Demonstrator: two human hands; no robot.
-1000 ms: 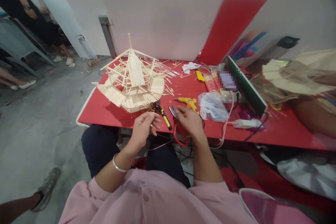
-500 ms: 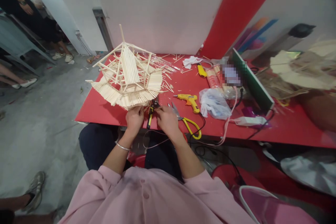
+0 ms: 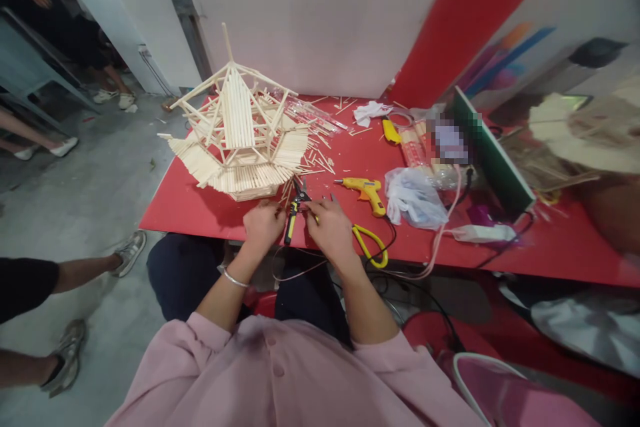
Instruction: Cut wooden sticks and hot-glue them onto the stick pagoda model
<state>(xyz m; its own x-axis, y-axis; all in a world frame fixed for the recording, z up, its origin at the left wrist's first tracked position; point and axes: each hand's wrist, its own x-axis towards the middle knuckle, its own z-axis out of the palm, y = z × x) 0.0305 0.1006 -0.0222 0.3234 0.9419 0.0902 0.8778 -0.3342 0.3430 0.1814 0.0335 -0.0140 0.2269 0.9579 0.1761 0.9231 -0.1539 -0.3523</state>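
Observation:
My left hand point(image 3: 264, 223) is closed, its fingertips curled at the table's front edge just below the stick model. Whatever it pinches, if anything, is hidden. My right hand point(image 3: 330, 228) has its fingers closed at one handle of the black-and-yellow pliers point(image 3: 292, 221); the jaws point away from me, towards the model. A pavilion-like model of pale wooden sticks point(image 3: 240, 113) stands beyond both hands, with a slatted roof panel and a flared lower skirt. Yellow-handled scissors point(image 3: 373, 247) lie right of my right hand, partly covered by it.
On the red table point(image 3: 185, 203) lie a yellow glue gun point(image 3: 364, 192), a white plastic bag point(image 3: 415, 197), loose sticks point(image 3: 320, 160) and cables. A green board point(image 3: 493, 150) stands at right, beside another person's arm point(image 3: 605, 213). Other people's legs point(image 3: 85, 273) show at left.
My right hand has shifted slightly right and nearer to me, with the pliers showing more. My left hand has come away from under the model's edge. Another leg has stepped in at left.

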